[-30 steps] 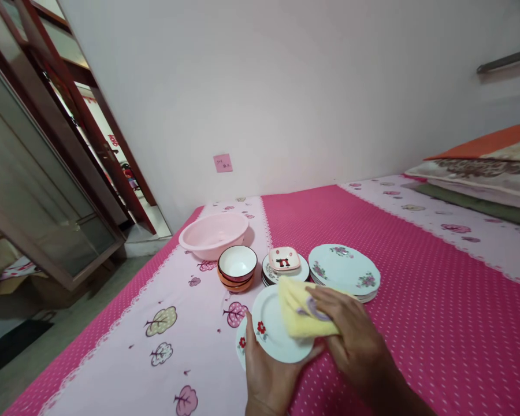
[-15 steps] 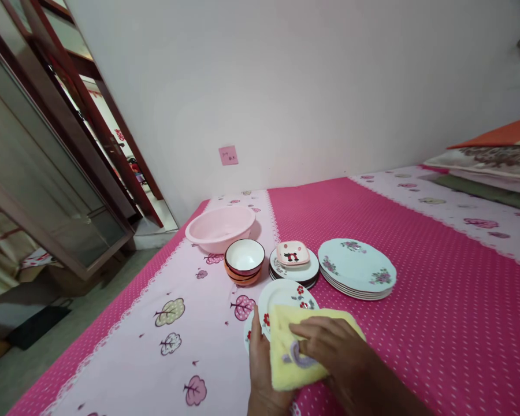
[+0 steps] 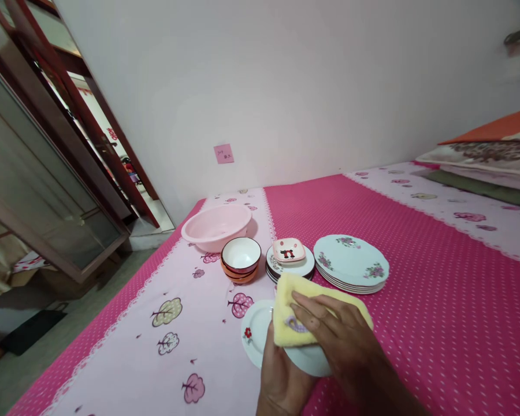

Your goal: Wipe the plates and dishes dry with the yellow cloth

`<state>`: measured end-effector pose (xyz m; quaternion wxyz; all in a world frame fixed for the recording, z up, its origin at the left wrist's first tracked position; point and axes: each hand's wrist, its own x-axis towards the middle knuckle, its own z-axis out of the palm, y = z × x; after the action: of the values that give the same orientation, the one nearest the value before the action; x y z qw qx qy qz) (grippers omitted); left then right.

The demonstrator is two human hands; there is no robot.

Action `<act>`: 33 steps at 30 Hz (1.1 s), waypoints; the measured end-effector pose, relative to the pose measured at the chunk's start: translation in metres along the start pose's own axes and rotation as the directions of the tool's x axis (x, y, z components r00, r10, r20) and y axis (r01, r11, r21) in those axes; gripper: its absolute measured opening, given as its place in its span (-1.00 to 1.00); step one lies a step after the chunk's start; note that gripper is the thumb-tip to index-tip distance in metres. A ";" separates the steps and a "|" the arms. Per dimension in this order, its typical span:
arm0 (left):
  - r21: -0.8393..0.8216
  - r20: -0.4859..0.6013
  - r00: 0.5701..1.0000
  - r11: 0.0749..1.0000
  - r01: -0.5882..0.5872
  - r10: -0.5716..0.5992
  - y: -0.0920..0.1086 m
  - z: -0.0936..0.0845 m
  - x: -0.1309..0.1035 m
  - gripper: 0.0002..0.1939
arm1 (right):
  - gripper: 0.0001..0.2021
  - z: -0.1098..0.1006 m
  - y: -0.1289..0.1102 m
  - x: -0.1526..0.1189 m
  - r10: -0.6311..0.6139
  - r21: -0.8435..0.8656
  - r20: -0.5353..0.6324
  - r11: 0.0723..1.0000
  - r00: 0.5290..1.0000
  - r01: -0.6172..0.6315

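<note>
My left hand (image 3: 281, 372) grips a white plate (image 3: 311, 361) from below and the side, its thumb up along the rim. Over most of that plate lies a folded yellow cloth (image 3: 288, 300) with a purple patch. Pressing the cloth onto the plate is my right hand (image 3: 340, 326), fingers spread across it and its thumb hidden. Another white plate (image 3: 256, 329) with a red flower lies on the bed, partly covered by my left hand and the cloth.
Beyond my hands are stacked bowls (image 3: 241, 255), dark-rimmed plates (image 3: 304, 267) topped by a small square dish (image 3: 288, 252), and a stack of oval floral plates (image 3: 351, 260). A pink basin (image 3: 216, 228) stands behind the bowls. Pillows (image 3: 489, 159) lie at the right, on the pink bedspread (image 3: 437, 300).
My right hand and the cloth have moved up over the plate, hiding its red flowers and baring its near edge. The held plate is tilted differently. The view has shifted slightly right.
</note>
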<state>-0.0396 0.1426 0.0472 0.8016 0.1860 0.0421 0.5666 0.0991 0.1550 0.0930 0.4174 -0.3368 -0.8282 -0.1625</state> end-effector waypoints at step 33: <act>0.098 -0.291 0.931 0.975 -0.201 0.222 -0.010 -0.008 -0.012 -0.31 | -0.65 0.003 -0.017 0.001 -0.096 0.074 0.012 0.993 0.995 0.095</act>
<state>-0.0376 0.1310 0.0344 0.7135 0.1278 0.1620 0.6696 0.0852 0.1450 0.0923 0.4149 -0.2826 -0.8519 -0.1493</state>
